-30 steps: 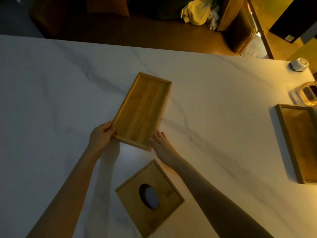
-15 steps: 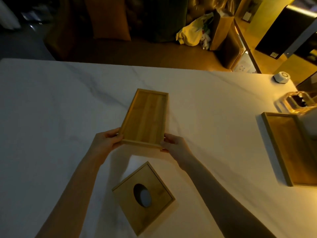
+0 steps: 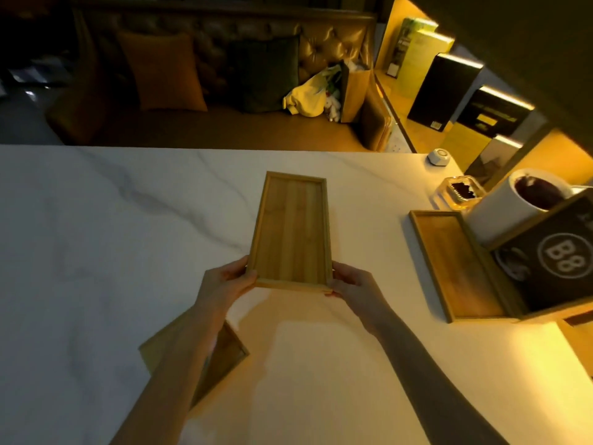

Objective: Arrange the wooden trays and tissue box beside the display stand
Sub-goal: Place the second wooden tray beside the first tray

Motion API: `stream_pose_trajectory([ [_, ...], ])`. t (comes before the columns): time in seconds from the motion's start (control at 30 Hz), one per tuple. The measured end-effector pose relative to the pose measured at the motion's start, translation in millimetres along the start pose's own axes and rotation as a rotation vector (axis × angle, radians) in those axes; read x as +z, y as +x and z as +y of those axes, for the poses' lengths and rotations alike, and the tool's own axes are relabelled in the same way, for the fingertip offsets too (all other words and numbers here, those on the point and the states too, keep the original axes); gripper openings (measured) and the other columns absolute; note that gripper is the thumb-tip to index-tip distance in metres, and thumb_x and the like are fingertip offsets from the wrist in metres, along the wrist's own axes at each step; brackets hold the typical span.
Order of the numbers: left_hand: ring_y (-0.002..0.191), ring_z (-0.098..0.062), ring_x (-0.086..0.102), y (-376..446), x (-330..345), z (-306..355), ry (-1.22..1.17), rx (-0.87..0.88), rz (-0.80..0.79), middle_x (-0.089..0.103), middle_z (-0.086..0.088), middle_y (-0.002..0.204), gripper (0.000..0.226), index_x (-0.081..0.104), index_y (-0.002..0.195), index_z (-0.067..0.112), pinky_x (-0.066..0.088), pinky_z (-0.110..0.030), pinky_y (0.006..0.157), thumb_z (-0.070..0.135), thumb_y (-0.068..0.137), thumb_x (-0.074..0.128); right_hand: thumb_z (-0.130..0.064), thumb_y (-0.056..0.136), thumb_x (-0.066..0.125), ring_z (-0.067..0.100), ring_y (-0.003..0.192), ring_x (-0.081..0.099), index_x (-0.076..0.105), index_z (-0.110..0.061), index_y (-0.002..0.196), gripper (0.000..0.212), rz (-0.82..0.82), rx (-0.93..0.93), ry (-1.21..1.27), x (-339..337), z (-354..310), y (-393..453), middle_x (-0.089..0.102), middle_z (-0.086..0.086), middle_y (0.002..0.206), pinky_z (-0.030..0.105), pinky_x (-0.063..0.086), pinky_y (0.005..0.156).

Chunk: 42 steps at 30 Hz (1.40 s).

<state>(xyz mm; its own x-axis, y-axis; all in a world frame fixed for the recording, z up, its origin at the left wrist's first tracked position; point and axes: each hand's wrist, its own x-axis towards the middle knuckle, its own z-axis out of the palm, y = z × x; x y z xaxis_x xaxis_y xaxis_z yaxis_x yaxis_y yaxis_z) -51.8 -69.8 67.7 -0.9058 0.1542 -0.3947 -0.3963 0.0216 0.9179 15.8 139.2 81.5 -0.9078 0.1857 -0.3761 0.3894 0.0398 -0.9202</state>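
A long wooden tray (image 3: pixel 290 229) is in the middle of the white marble table (image 3: pixel 96 236), its long side pointing away from me. My left hand (image 3: pixel 224 284) grips its near left corner and my right hand (image 3: pixel 353 284) grips its near right corner. A second wooden tray (image 3: pixel 455 264) lies at the right, against the dark display stand (image 3: pixel 552 261) marked "B8". The wooden tissue box (image 3: pixel 227 351) lies near me, mostly hidden under my left forearm.
A white cylinder with a dark top (image 3: pixel 516 203), a glass dish (image 3: pixel 460 191) and a small white device (image 3: pixel 438 155) stand at the table's far right. Beyond the far edge is a leather sofa (image 3: pixel 208 75) with cushions. Lit shelves with boxes (image 3: pixel 449 88) are at the right.
Both hands closed on the tray's near corners and turned it from slanted to straight. The view shifted right, bringing the display stand into sight; my left forearm now covers the tissue box.
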Motion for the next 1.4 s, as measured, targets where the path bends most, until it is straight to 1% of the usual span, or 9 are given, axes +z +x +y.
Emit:
stream_pose_trajectory([
  [0.07, 0.089, -0.018, 0.063, -7, 23, -6, 0.010, 0.012, -0.002, 0.067, 0.002, 0.088, 0.037, 0.057, 0.113, 0.011, 0.052, -0.032, 0.085, 0.004, 0.078, 0.062, -0.004, 0.090, 0.048, 0.015, 0.099, 0.057, 0.052, -0.013, 0.124, 0.035, 0.014, -0.009, -0.017, -22, 7, -10, 0.061, -0.007, 0.097, 0.031, 0.050, 0.085],
  [0.2, 0.090, -0.016, 0.064, -22, 65, -15, 0.000, 0.043, -0.082, 0.068, 0.006, 0.089, 0.033, 0.056, 0.114, 0.013, 0.055, -0.018, 0.073, 0.004, 0.083, 0.056, -0.005, 0.091, 0.047, 0.016, 0.099, 0.056, 0.053, -0.014, 0.123, 0.034, 0.053, 0.000, -0.044, -58, 22, -22, 0.060, -0.009, 0.096, 0.026, 0.050, 0.080],
  [0.4, 0.094, -0.022, 0.062, -32, 124, -33, 0.032, -0.003, -0.099, 0.066, 0.000, 0.094, 0.029, 0.058, 0.112, 0.006, 0.048, -0.036, 0.091, 0.004, 0.084, 0.054, -0.006, 0.092, 0.046, 0.019, 0.102, 0.054, 0.052, -0.013, 0.124, 0.033, 0.105, 0.068, -0.083, -111, 42, -32, 0.059, -0.007, 0.097, 0.029, 0.047, 0.082],
  [0.63, 0.089, -0.014, 0.061, -33, 178, -58, 0.084, -0.007, -0.074, 0.065, 0.004, 0.090, 0.029, 0.057, 0.113, 0.007, 0.048, -0.035, 0.091, 0.004, 0.084, 0.054, -0.003, 0.092, 0.045, 0.020, 0.101, 0.053, 0.054, -0.011, 0.123, 0.033, 0.121, 0.106, -0.133, -163, 64, -33, 0.059, -0.002, 0.100, 0.027, 0.048, 0.077],
  [0.87, 0.095, -0.019, 0.061, -32, 207, -75, 0.066, -0.053, -0.023, 0.064, 0.001, 0.096, 0.035, 0.052, 0.118, 0.005, 0.047, -0.037, 0.093, 0.001, 0.083, 0.054, -0.002, 0.092, 0.045, 0.021, 0.100, 0.051, 0.054, -0.010, 0.123, 0.033, 0.091, 0.134, -0.167, -189, 77, -23, 0.055, 0.000, 0.100, 0.031, 0.046, 0.081],
  [0.93, 0.098, -0.022, 0.060, -30, 211, -78, 0.062, -0.067, -0.006, 0.063, 0.000, 0.098, 0.036, 0.052, 0.118, 0.005, 0.049, -0.035, 0.090, 0.000, 0.083, 0.054, -0.002, 0.092, 0.045, 0.022, 0.101, 0.051, 0.053, -0.010, 0.123, 0.033, 0.080, 0.139, -0.182, -193, 80, -20, 0.055, 0.001, 0.102, 0.031, 0.046, 0.081],
  [1.03, 0.095, -0.020, 0.061, -26, 215, -82, 0.069, -0.077, 0.011, 0.064, 0.005, 0.093, 0.036, 0.052, 0.118, 0.005, 0.053, -0.021, 0.078, 0.000, 0.082, 0.055, -0.002, 0.092, 0.046, 0.023, 0.102, 0.050, 0.053, -0.009, 0.124, 0.033, 0.067, 0.156, -0.163, -197, 85, -16, 0.054, 0.001, 0.102, 0.030, 0.045, 0.080],
  [1.2, 0.100, -0.023, 0.057, -21, 226, -81, 0.107, -0.082, 0.033, 0.061, 0.000, 0.101, 0.036, 0.051, 0.119, 0.003, 0.047, -0.037, 0.092, 0.000, 0.083, 0.054, -0.001, 0.092, 0.045, 0.024, 0.102, 0.051, 0.050, -0.007, 0.125, 0.034, 0.073, 0.132, -0.151, -203, 90, -11, 0.054, 0.003, 0.103, 0.028, 0.043, 0.080],
  [1.4, 0.100, -0.023, 0.054, -14, 231, -85, 0.146, -0.080, 0.071, 0.055, -0.002, 0.109, 0.037, 0.048, 0.121, 0.001, 0.045, -0.039, 0.093, -0.001, 0.084, 0.052, -0.002, 0.092, 0.045, 0.024, 0.106, 0.052, 0.045, -0.008, 0.130, 0.039, 0.115, 0.147, -0.236, -198, 99, -4, 0.057, 0.008, 0.115, 0.033, 0.047, 0.089],
])
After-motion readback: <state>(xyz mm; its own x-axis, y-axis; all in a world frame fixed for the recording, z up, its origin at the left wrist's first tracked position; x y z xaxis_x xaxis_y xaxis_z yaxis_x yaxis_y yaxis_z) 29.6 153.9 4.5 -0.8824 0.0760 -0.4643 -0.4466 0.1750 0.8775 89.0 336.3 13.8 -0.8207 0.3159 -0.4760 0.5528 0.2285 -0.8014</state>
